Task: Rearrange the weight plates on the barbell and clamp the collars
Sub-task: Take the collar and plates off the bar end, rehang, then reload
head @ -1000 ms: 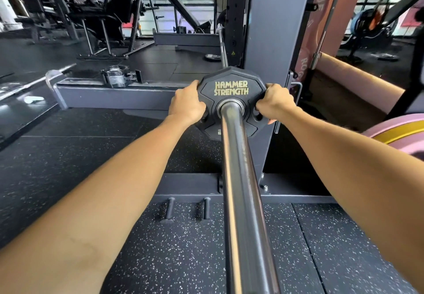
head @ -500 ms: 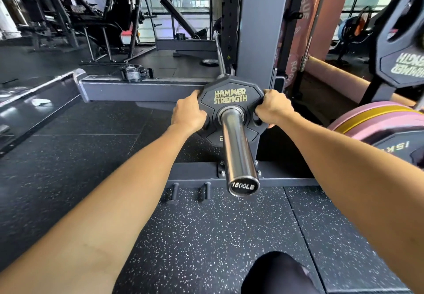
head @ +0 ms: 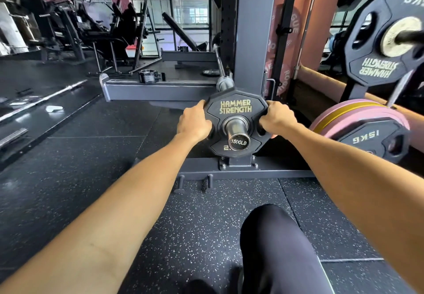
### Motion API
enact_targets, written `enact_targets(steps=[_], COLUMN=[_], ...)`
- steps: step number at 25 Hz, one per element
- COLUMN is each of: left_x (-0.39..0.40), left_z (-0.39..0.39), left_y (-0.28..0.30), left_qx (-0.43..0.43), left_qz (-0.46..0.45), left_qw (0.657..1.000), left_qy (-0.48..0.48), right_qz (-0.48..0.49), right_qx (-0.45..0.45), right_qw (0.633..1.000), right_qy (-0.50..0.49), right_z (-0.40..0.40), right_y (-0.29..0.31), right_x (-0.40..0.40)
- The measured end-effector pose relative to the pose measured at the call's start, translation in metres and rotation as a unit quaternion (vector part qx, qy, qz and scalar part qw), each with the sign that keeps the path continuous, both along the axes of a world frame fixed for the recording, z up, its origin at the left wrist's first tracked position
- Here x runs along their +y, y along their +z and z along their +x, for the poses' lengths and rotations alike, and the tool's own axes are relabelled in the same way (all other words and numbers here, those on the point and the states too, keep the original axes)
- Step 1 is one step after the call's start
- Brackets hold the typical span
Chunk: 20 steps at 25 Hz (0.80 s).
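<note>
A small black weight plate marked HAMMER STRENGTH sits on the chrome barbell sleeve, close to the sleeve's end cap that reads 1500LB. My left hand grips the plate's left edge. My right hand grips its right edge, fingers curled into a grip hole. A barbell collar lies on the grey rack beam to the far left. The bar's thin shaft runs away behind the plate.
A grey rack upright stands right behind the plate. At right, a 15 kg black plate leans against pink plates, and another black plate hangs on a storage peg. My knee is below. Two floor pegs stick up.
The plate has slid along the sleeve toward its end, so much less chrome shows in front of it. The view pulled back and my knee came into sight.
</note>
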<state>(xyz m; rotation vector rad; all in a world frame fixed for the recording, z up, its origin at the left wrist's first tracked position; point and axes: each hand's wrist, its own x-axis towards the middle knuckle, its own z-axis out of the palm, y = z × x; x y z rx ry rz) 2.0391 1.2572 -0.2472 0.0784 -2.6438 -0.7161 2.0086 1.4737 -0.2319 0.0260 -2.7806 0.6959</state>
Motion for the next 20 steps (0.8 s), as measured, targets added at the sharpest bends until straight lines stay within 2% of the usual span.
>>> enact_targets(steps=[8,13,20], left_x=[0.006,0.006,-0.002], left_z=[0.065,0.087,0.097], left_y=[-0.003,0.001,0.051], left_qx=[0.025,0.035,0.063], left_qz=[0.029,0.014,-0.010], left_qw=[0.999,0.999,0.997], left_qy=[-0.012,-0.017,-0.046], right_qz=[0.016,0.018,0.017], right_qx=[0.029,0.036,0.052], right_qw=[0.999,0.999,0.998], right_qy=[0.002,0.004,0.033], right_z=[0.058,0.081,0.100], right_y=[0.002,0.002,0.053], right_x=[0.006,0.010,0.012])
